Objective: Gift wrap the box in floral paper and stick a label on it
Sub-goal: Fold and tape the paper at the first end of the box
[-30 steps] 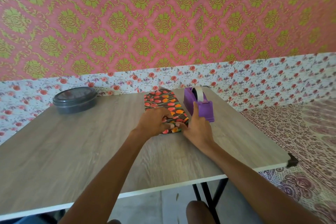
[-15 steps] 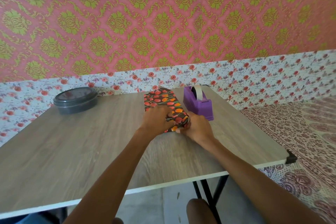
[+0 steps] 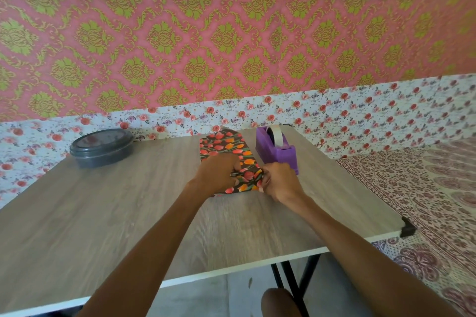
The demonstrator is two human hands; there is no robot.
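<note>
Grey wood-grain table (image 3: 103,213) under patterned wallpaper (image 3: 231,33): I see the box in dark tulip-print paper (image 3: 221,145) beside the purple tape dispenser (image 3: 279,153). Left hand (image 3: 216,175) grips its near end; right hand (image 3: 279,183) pinches the paper's corner fold.

Left hand (image 3: 216,175), right hand (image 3: 279,183), gripping wrapped box (image 3: 224,145)

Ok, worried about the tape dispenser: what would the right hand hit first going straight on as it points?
Probably the wrapped box, whose paper the right hand pinches; the tape dispenser seems just right of that line.
</note>
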